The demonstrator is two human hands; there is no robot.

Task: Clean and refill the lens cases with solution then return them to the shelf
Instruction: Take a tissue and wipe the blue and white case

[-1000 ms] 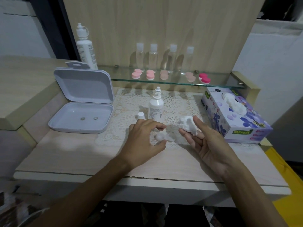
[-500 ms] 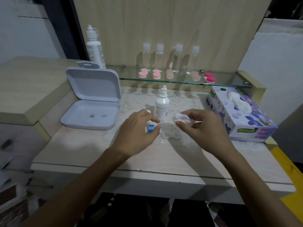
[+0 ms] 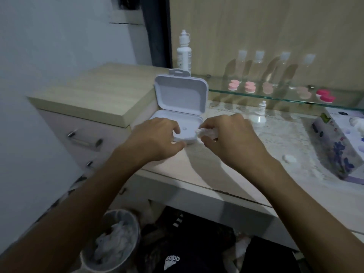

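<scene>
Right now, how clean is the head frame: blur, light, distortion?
Head view: dim overall, motion-smeared; both hands, left hand and right hand, look soft; the clear bottles on the glass shelf show ghosted outlines; wide-angle bends the desk edge; no harsh glare.

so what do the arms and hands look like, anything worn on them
Both forearms are bare up to the frame edge: no sleeves, gloves, watch or bracelets show. The left hand has nothing on it. The right hand shows a small glint near one finger that could be a ring, but the picture is too blurred to say.
</scene>
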